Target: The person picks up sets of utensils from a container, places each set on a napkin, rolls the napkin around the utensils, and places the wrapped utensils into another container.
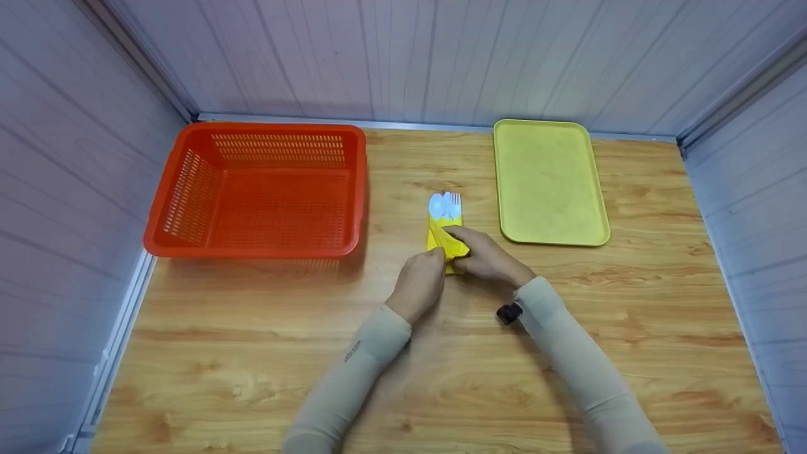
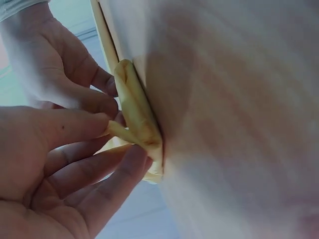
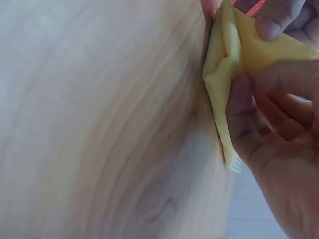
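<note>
A yellow napkin (image 1: 449, 242) lies folded around white cutlery on the wooden table. The bowl of a spoon (image 1: 436, 205) and the tines of a fork (image 1: 456, 207) stick out at its far end, with a narrow white piece between them; the napkin covers their lower parts. My left hand (image 1: 418, 284) pinches a flap of the napkin from the near left side. From the right, my right hand (image 1: 484, 253) grips the napkin's folded part between thumb and fingers. Up close in the right wrist view, the flap is raised between both hands and fork tines (image 3: 236, 165) peek out below.
An orange-red perforated basket (image 1: 360, 189) stands at the back left. At the back right lies a flat yellow tray (image 1: 548, 183). Pale panelled walls (image 1: 403, 63) enclose the table (image 1: 252, 353) at the back and both sides.
</note>
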Demonstrator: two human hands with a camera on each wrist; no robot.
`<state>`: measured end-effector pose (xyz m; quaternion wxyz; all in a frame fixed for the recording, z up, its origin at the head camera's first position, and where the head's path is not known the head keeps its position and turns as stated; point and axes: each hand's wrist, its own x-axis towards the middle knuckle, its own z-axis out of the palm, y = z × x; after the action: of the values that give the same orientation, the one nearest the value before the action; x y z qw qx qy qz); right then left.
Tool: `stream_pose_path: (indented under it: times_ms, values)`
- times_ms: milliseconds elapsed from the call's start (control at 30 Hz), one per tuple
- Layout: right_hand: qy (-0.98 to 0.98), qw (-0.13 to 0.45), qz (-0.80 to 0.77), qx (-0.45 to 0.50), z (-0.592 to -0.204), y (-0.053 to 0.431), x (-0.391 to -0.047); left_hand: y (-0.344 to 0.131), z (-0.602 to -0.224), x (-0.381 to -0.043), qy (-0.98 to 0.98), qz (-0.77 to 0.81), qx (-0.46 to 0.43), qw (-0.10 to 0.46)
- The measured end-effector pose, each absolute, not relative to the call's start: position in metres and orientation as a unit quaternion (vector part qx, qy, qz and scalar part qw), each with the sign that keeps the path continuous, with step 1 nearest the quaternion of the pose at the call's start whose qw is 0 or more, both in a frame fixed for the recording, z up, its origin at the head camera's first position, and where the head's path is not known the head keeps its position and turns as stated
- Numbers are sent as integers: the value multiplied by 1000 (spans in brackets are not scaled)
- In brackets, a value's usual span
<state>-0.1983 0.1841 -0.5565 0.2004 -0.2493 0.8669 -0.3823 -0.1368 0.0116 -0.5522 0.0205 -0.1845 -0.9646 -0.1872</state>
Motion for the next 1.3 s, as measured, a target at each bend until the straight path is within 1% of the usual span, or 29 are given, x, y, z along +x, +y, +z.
stream_pose_path:
  times_ms: [133,233,367,500,667,800,1133,1200,1300]
  values:
    - [853,215,-410,-241,-557,192,-195,14,-549,-138,-966,-155,-206,2]
    - [849,212,-428,-225,-557,196,-191,16,-548,-138,-967,-139,-215,-7]
    - [859,170,-443,-193,-558,195,-187,17,-547,-137,-967,-115,-225,-9]
    - [883,124,-427,-151,-560,191,-184,17,-547,-135,-968,-100,-229,-6]
    - [906,108,-389,-125,-565,190,-183,17,-547,-135,-969,-111,-222,-11]
    - [908,114,-385,-117,-567,190,-184,17,-547,-138,-971,-116,-207,-23]
    - [905,167,-388,-57,-563,188,-184,20,-556,-140,-979,-112,-172,8]
    - [903,178,-389,-51,-562,187,-185,19,-555,-141,-978,-131,-160,2]
    - [894,198,-400,-34,-560,186,-185,15,-554,-144,-972,-189,-135,-34]
